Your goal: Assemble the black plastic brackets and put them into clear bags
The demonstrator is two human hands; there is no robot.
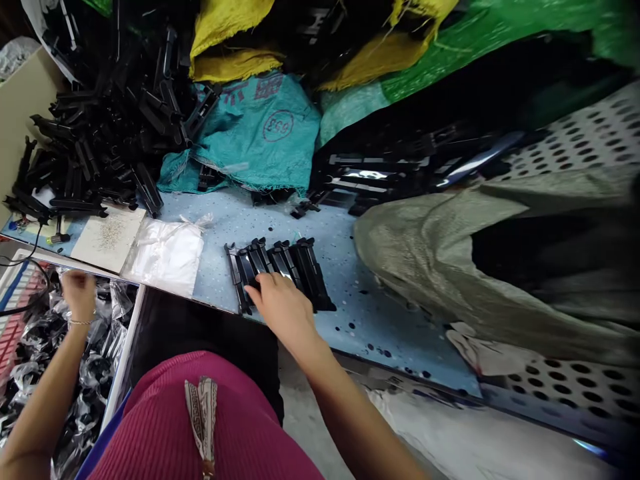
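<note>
Red printing marks the teal woven-plastic sack (250,147) at the back of the speckled light-blue tabletop (220,213): a circled number that looks like 653, and, near its upper edge, red characters too folded to read. A pale mark on the dark contents behind the yellow woven sack (225,33) is also illegible.

Roughly six long, glossy black plastic parts (315,273) lie side by side in one row near the table's front edge; overlap and the fingers prevent an exact count. The right hand (285,307) rests over the middle of this row, thumb apart from the bent fingers, touching the parts; whether it grips one, I cannot tell.

The left hand (80,293), with one thin bracelet (81,323) at its wrist, is blurred above the black pieces in clear plastic wrapping (95,373), which fill a white-rimmed bin (131,340) beside the table. I cannot tell whether it is open or closed on anything.

Between the hands lie one stack of thin white plastic bags (167,257) and one cream-coloured flat board (107,240) with a speckled patch. Behind them is a heap of loose black plastic parts (105,133), too many to count. One grey-olive woven sack (415,247) gapes to the right of the row.
</note>
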